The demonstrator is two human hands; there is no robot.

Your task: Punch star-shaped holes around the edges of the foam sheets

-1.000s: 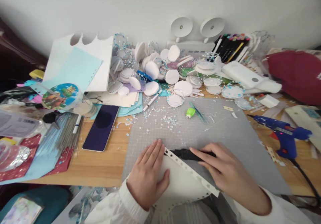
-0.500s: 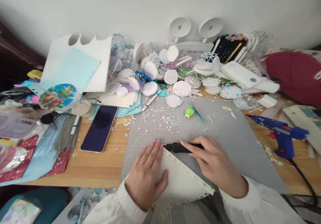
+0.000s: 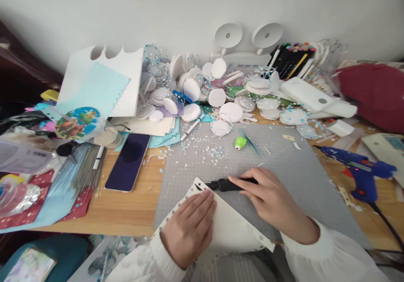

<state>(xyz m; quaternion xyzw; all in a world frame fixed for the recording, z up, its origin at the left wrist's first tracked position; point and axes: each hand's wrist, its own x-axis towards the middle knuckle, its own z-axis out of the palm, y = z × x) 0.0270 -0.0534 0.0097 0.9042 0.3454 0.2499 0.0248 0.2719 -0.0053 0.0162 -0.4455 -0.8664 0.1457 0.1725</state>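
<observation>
A sheet of white paper (image 3: pixel 232 225) with small flower-shaped holes punched along its edges lies over the front of the grey cutting mat (image 3: pixel 284 164). My left hand (image 3: pixel 191 225) rests flat on it, fingers extended, just below the sheet's far corner. In my right hand (image 3: pixel 273 202) is a black utility knife (image 3: pixel 229 184), held nearly level with the index finger along its top. Its blade reaches the punched edge near that corner, where a narrow dark slit shows. The sheet's near part hangs over the table edge.
Tiny paper flowers (image 3: pixel 214 153), a green craft punch (image 3: pixel 240 143) and tweezers (image 3: pixel 251 142) lie on the mat. A phone (image 3: pixel 128 162) sits left; a blue glue gun (image 3: pixel 356 168) with a cord stands right. Many white discs (image 3: pixel 230 111) are heaped behind.
My left hand has slid back toward me, uncovering the paper's far corner and its left punched edge. The knife stays at the corner, in almost the same place.
</observation>
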